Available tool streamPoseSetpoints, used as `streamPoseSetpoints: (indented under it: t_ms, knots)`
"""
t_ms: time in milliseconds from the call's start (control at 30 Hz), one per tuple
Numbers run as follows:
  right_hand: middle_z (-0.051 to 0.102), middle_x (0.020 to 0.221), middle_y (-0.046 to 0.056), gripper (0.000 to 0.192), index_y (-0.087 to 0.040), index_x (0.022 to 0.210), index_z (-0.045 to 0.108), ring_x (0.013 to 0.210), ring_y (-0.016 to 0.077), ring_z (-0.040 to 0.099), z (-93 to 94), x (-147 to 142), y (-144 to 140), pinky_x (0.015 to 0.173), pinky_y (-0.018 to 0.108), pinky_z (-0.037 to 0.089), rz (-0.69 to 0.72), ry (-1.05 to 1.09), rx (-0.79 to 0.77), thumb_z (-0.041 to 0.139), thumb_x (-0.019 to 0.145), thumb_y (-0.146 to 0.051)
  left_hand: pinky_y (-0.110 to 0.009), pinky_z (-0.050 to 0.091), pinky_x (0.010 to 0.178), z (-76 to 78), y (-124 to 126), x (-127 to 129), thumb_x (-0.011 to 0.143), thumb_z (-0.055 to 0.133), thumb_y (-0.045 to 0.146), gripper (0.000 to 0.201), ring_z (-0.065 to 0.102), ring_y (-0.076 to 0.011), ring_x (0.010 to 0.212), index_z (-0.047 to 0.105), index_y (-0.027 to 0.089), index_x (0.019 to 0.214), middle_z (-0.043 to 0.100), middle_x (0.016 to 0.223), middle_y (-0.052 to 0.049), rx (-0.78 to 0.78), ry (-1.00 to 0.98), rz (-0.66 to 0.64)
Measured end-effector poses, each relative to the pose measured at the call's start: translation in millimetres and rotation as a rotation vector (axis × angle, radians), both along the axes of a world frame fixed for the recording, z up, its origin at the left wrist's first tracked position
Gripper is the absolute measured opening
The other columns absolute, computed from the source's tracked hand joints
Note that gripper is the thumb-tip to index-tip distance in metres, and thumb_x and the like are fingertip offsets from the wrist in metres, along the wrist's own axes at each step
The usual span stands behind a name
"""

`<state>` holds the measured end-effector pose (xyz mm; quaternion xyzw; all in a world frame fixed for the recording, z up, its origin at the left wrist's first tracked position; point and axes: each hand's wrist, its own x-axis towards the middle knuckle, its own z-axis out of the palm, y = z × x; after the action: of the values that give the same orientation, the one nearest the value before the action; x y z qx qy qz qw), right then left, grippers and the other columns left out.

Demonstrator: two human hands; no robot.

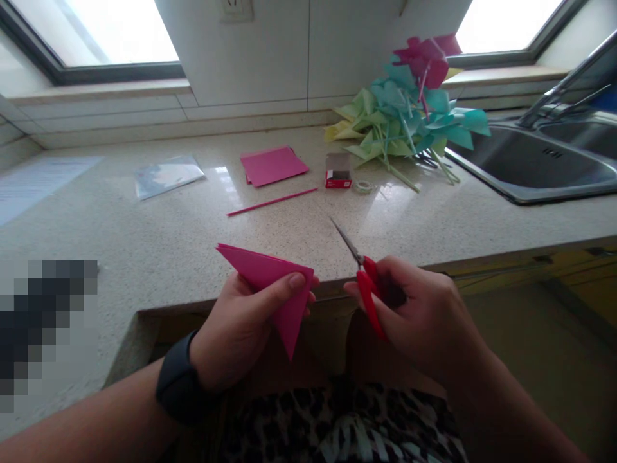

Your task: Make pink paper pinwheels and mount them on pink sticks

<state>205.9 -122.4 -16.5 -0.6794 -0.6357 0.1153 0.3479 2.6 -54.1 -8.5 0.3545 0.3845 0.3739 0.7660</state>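
Note:
Folded pink paper [272, 269] in a triangular shape is pinched in my left hand [245, 308], the thumb lying across its face near the right corner. My right hand [414, 308] grips red-handled scissors [369, 289]. Their metal blades look closed and point up and to the left, apart from the paper. Beyond my hands on the counter lie a thin pink paper stick [272, 201] and a small stack of pink paper sheets [274, 166].
A small red box [338, 179] stands beside a tape roll [364, 186]. Yellow, teal and pink paper pinwheels [409, 109] are heaped near the sink [525, 164]. On the left are a clear packet [168, 177] and a printed sheet [43, 180]. The speckled counter's [183, 257] front edge is close to my hands.

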Motion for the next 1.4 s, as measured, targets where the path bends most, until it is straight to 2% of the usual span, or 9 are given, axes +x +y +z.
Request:
streamPoseSetpoints:
  t_ms: [133,333,600,800,933,1000,1067,1200,1400]
  knots:
    - [0.058,0.060,-0.001,0.034,-0.022,0.080,0.058,0.052,0.0149,0.050,7.7,23.3,8.0,0.051,0.028,0.034,-0.146,-0.218,-0.064,0.063,0.087,-0.056,-0.019,0.060,0.061,1.4,-0.3,-0.2,0.080,0.083,0.025,0.015,0.072,-0.0141,0.066,0.078,0.012,0.085,0.079,0.084,-0.007,-0.011,-0.059,-0.013]
    - [0.072,0.088,0.009,0.042,-0.017,0.119,0.061,0.075,0.0259,0.068,13.4,61.2,23.9,0.063,0.035,0.043,-0.222,-0.377,-0.189,0.060,0.090,-0.047,-0.034,0.064,0.071,-1.6,2.4,-2.0,0.090,0.061,0.024,0.029,0.076,-0.0252,0.081,0.072,0.009,0.112,0.077,0.112,-0.016,-0.081,-0.205,-0.111]
    - [0.073,0.098,0.015,0.030,-0.016,0.108,0.071,0.082,0.0307,0.068,3.6,84.0,41.3,0.070,0.041,0.049,-0.249,-0.555,-0.114,0.055,0.095,-0.038,-0.042,0.062,0.080,-10.7,8.0,-2.5,0.090,0.049,0.018,0.047,0.073,-0.0279,0.094,0.055,0.007,0.135,0.068,0.129,-0.021,-0.039,-0.273,-0.189]
    - [0.070,0.101,0.016,0.035,-0.017,0.107,0.075,0.095,0.0322,0.064,-1.8,89.0,41.7,0.082,0.047,0.051,-0.188,-0.608,-0.097,0.049,0.099,-0.039,-0.055,0.058,0.087,-11.4,6.3,-3.2,0.082,0.053,0.007,0.087,0.073,-0.0323,0.100,0.016,0.029,0.157,0.065,0.134,-0.017,-0.020,-0.268,-0.230]
    - [0.069,0.103,0.016,0.034,-0.016,0.109,0.072,0.100,0.0339,0.062,2.7,76.8,36.1,0.087,0.050,0.050,-0.210,-0.546,0.028,0.052,0.098,-0.040,-0.057,0.056,0.089,-13.8,6.1,-2.4,0.082,0.055,0.006,0.087,0.072,-0.0315,0.101,0.017,0.034,0.156,0.063,0.134,-0.014,-0.012,-0.241,-0.253]
    - [0.069,0.103,0.012,0.028,-0.017,0.109,0.070,0.096,0.0290,0.063,8.1,59.3,29.6,0.086,0.046,0.051,-0.131,-0.383,0.115,0.056,0.096,-0.038,-0.056,0.056,0.089,-15.2,5.9,-2.4,0.090,0.055,0.011,0.078,0.071,-0.0306,0.101,0.018,0.033,0.155,0.061,0.135,-0.015,0.009,-0.220,-0.271]
    - [0.068,0.098,0.007,0.024,-0.020,0.109,0.067,0.084,0.0220,0.064,13.8,36.6,21.1,0.072,0.036,0.052,-0.003,-0.150,0.098,0.059,0.095,-0.039,-0.054,0.057,0.088,-16.5,5.5,-2.8,0.096,0.056,0.019,0.071,0.071,-0.0300,0.101,0.019,0.032,0.155,0.062,0.132,-0.015,0.033,-0.200,-0.292]
    - [0.067,0.097,0.001,0.022,-0.026,0.111,0.062,0.082,0.0160,0.064,20.4,-3.8,7.5,0.070,0.029,0.053,0.267,0.169,-0.072,0.067,0.091,-0.034,-0.050,0.058,0.086,-19.6,4.5,-3.9,0.097,0.062,0.029,0.069,0.068,-0.0295,0.105,0.023,0.031,0.154,0.061,0.131,-0.013,0.070,-0.141,-0.309]
    - [0.067,0.092,0.002,0.009,-0.023,0.090,0.068,0.086,0.0173,0.064,12.8,-16.6,7.8,0.076,0.033,0.050,0.299,0.199,0.017,0.062,0.095,-0.028,-0.039,0.055,0.091,-24.2,4.2,-4.6,0.091,0.071,0.036,0.069,0.062,-0.0278,0.115,0.036,0.027,0.151,0.060,0.134,-0.012,0.216,0.053,-0.296]
